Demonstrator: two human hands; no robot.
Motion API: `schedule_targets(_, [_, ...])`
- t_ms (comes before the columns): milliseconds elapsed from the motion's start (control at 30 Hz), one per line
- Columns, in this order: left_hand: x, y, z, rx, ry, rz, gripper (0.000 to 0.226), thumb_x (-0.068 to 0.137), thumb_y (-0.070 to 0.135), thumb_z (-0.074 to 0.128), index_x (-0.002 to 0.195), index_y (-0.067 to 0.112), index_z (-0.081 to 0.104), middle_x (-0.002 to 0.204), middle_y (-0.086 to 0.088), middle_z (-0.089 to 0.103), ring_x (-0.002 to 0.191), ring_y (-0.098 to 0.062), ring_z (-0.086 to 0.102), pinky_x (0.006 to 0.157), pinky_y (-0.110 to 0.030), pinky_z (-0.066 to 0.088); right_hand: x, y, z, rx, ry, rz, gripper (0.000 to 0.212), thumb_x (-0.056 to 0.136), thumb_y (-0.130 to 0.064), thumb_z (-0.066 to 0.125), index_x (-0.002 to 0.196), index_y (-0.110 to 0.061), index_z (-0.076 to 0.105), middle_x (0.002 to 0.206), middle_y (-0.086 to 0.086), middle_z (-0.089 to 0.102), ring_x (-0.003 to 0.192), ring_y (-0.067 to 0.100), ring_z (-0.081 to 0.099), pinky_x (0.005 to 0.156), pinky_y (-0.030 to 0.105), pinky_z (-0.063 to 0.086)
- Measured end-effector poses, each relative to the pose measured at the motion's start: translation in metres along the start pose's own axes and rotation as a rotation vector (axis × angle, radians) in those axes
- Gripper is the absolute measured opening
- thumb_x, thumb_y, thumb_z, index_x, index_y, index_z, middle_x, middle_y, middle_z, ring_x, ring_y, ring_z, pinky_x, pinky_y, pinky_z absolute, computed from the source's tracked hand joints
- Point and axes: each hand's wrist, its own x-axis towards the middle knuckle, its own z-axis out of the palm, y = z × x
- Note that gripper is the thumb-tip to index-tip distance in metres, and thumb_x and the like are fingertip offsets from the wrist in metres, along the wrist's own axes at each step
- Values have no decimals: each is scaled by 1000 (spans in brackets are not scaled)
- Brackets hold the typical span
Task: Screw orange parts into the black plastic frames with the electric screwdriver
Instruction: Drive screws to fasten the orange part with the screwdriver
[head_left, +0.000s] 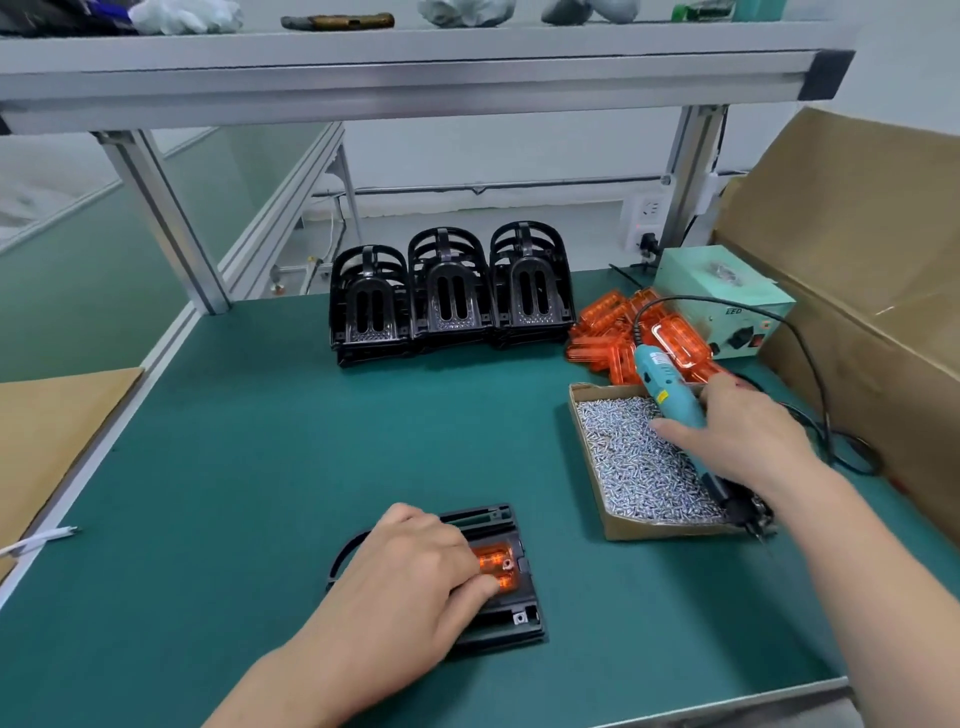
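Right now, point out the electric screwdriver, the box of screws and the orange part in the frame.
electric screwdriver (658, 382): head view, on its teal body near the label.
box of screws (660, 530): head view, on its front cardboard wall.
orange part (493, 564): head view, on its exposed glossy face.

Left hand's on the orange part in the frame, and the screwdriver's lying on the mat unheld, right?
No. The head view shows the right hand gripping the screwdriver over the screw box; the rest is right.
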Motion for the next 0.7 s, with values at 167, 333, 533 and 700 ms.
schedule_targets(167, [56, 24, -12, -140, 127, -53, 26, 93, 41, 47, 86, 28, 69, 84, 12, 66, 85, -12, 55, 84, -33, 41, 14, -4, 1, 107, -46, -3, 60, 77, -54, 74, 104, -15, 37, 90, 2, 56, 78, 25, 57, 62, 39, 43])
schedule_targets(333, [146, 52, 7, -113, 41, -48, 24, 92, 29, 60, 113, 28, 70, 110, 3, 63, 107, -20, 45, 93, -37, 37, 19, -2, 3, 207, -131, 28, 45, 85, -50, 64, 110, -14, 52, 98, 6, 63, 89, 27, 62, 68, 37, 46])
schedule_targets(533, [191, 65, 29, 36, -149, 35, 23, 90, 28, 63, 111, 31, 71, 105, 2, 67, 108, -23, 46, 81, -37, 27, 20, 4, 7, 625, -144, 39, 29, 93, -39, 56, 97, -11, 60, 87, 10, 64, 79, 30, 61, 68, 37, 45])
schedule_targets(700, [195, 63, 36, -53, -67, 53, 11, 87, 28, 66, 91, 29, 76, 88, 9, 73, 93, -18, 53, 81, -34, 28, 19, 8, -1, 1264, -223, 144, 22, 92, -33, 68, 97, -13, 61, 63, 2, 58, 47, 14, 54, 46, 26, 45])
